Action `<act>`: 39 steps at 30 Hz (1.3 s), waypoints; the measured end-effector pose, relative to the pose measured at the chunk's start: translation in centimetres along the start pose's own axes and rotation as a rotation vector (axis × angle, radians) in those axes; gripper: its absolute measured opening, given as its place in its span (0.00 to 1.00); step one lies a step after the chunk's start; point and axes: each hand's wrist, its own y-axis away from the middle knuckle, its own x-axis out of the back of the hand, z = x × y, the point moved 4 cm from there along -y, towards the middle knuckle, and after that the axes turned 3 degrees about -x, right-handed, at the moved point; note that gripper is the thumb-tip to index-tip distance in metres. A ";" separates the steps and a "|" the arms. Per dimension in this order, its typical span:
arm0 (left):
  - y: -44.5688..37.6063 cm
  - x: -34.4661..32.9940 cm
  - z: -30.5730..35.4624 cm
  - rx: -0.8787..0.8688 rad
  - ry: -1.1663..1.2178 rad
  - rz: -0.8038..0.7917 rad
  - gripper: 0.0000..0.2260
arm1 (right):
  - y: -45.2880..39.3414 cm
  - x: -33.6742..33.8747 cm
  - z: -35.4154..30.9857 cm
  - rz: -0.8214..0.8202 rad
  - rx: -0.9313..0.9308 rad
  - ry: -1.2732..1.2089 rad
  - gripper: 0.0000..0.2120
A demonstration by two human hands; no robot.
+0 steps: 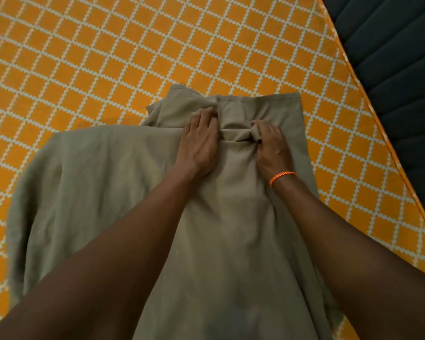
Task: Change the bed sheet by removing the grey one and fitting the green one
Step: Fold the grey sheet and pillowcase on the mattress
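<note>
A dull olive-green sheet (pixel 103 182) lies partly folded and bunched on the bare mattress (pixel 84 57), which has an orange cover with a white grid pattern. Both my arms reach forward over the sheet. My left hand (pixel 200 141) rests on the cloth near its far edge, fingertips tucked into a fold. My right hand (pixel 270 141), with an orange thread band at the wrist, pinches a bunched fold of the same sheet. No grey sheet is in view.
The mattress edge (pixel 368 99) runs diagonally down the right side. Beyond it stands a dark blue padded panel with ribbed seams (pixel 402 57). Orange mattress surface stretches far and left of the sheet.
</note>
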 end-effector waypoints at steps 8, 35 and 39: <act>-1.5 5.9 -0.2 0.116 0.430 -0.377 0.07 | -1.0 4.3 -1.4 -0.468 -0.406 -0.680 0.12; 13.6 2.0 4.8 0.153 0.126 0.210 0.14 | 14.4 3.0 0.7 0.029 -0.845 -0.403 0.18; 15.8 4.0 2.3 0.164 0.249 0.292 0.13 | 16.0 3.8 0.6 -0.248 -0.973 -1.111 0.08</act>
